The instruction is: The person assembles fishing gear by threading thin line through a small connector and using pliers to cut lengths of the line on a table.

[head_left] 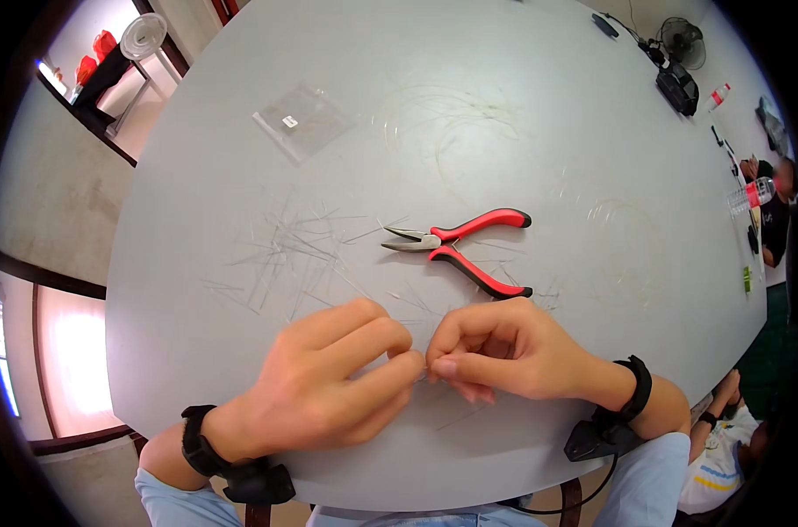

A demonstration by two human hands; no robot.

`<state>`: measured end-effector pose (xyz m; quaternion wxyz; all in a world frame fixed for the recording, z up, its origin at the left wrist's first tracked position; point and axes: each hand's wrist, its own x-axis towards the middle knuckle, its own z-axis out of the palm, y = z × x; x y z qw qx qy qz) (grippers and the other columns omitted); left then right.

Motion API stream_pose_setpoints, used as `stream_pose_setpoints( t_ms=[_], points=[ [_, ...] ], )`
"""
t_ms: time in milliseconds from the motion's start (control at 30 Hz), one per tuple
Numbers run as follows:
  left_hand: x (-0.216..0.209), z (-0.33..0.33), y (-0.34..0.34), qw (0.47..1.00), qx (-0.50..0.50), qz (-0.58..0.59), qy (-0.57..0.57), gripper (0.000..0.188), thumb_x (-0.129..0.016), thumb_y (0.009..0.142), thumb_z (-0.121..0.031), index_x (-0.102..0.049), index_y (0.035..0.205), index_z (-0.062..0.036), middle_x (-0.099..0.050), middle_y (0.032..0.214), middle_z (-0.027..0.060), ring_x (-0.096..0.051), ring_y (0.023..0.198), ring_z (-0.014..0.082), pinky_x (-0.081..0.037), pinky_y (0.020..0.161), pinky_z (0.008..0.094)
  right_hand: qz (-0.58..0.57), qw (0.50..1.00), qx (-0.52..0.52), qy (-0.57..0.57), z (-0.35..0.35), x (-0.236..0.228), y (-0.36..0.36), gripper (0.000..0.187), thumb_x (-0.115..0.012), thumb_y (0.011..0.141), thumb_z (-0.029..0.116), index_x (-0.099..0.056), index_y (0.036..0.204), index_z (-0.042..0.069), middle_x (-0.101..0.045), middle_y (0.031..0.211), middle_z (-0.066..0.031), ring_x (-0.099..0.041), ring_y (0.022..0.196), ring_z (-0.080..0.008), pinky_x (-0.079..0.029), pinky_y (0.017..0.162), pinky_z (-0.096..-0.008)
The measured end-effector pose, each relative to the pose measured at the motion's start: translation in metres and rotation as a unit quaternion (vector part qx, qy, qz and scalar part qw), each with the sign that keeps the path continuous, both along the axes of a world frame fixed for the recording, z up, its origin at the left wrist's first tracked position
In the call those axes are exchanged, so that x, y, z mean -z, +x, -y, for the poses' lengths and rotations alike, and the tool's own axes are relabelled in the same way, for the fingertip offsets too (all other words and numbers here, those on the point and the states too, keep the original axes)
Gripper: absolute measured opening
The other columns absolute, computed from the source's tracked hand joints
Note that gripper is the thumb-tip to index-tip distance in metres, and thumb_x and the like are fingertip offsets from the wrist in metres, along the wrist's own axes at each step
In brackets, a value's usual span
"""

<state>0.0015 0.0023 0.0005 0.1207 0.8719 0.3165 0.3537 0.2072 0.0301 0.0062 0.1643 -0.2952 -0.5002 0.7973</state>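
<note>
My left hand and my right hand meet above the near middle of the table, fingertips almost touching. Each is closed in a pinch, thumb against fingers; whatever lies between the tips is too small and covered to name. Just beyond them rests a pair of pliers with red and black handles, jaws pointing left and handles spread. Thin metal pins are strewn in a loose heap to the left of the pliers. A few more pins lie around the fingers, partly hidden by them.
A small clear zip bag lies at the far left. Loops of thin clear thread spread across the far middle. At the right edge are a black bag, a fan and a plastic bottle. Other people sit at the right.
</note>
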Motion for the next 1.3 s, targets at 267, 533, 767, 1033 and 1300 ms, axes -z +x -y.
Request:
stream_pose_setpoints(
  t_ms=[267,533,767,1033,1300],
  points=[
    [0.003,0.002,-0.002,0.999,0.031,-0.009,-0.021,0.023,-0.068,0.055,0.000,-0.060,0.075,-0.0052,-0.054,0.071,0.0054,-0.053,0.061,0.0226,-0.043,0.049,0.0300,0.033,0.991,-0.012,0.128,0.004,0.004,-0.002,0.008,-0.051,0.086,0.004,-0.057,0.084,-0.001,-0.054,0.066,-0.0010,-0.050,0.058,-0.0046,-0.039,0.051,-0.0190],
    [0.000,-0.001,-0.003,0.999,0.032,0.012,-0.037,0.016,-0.068,0.061,-0.003,-0.058,0.074,-0.0039,-0.054,0.072,0.0060,-0.051,0.062,0.0225,-0.041,0.048,0.0298,0.017,0.995,-0.031,0.094,0.001,0.004,-0.001,0.010,-0.052,0.087,0.002,-0.060,0.088,-0.004,-0.057,0.073,-0.0038,-0.053,0.060,-0.0074,-0.042,0.053,-0.0207],
    [-0.001,0.000,-0.001,0.983,0.038,0.116,-0.138,0.012,-0.065,0.067,0.003,-0.057,0.075,-0.0011,-0.056,0.073,0.0072,-0.051,0.061,0.0222,-0.041,0.051,0.0297,-0.002,0.999,-0.023,0.040,0.001,0.001,-0.003,0.011,-0.051,0.088,0.005,-0.058,0.086,-0.002,-0.053,0.068,0.0000,-0.050,0.058,-0.0053,-0.040,0.051,-0.0193],
    [-0.004,0.000,-0.002,0.968,0.023,0.146,-0.205,0.013,-0.065,0.069,0.003,-0.060,0.080,-0.0009,-0.058,0.074,0.0078,-0.054,0.067,0.0221,-0.043,0.057,0.0301,-0.025,0.998,-0.032,-0.038,-0.006,0.002,0.001,0.013,-0.052,0.089,0.010,-0.059,0.086,-0.001,-0.053,0.063,-0.0009,-0.049,0.054,-0.0063,-0.038,0.047,-0.0196],
    [0.002,-0.002,0.000,0.987,0.095,0.130,-0.030,0.023,-0.071,0.066,0.001,-0.067,0.089,-0.0009,-0.061,0.081,0.0074,-0.060,0.066,0.0208,-0.049,0.056,0.0286,-0.066,0.988,-0.051,-0.132,-0.011,0.002,0.003,0.013,-0.054,0.087,0.010,-0.060,0.085,-0.001,-0.051,0.060,-0.0008,-0.046,0.050,-0.0067,-0.036,0.044,-0.0210]
  ],
)
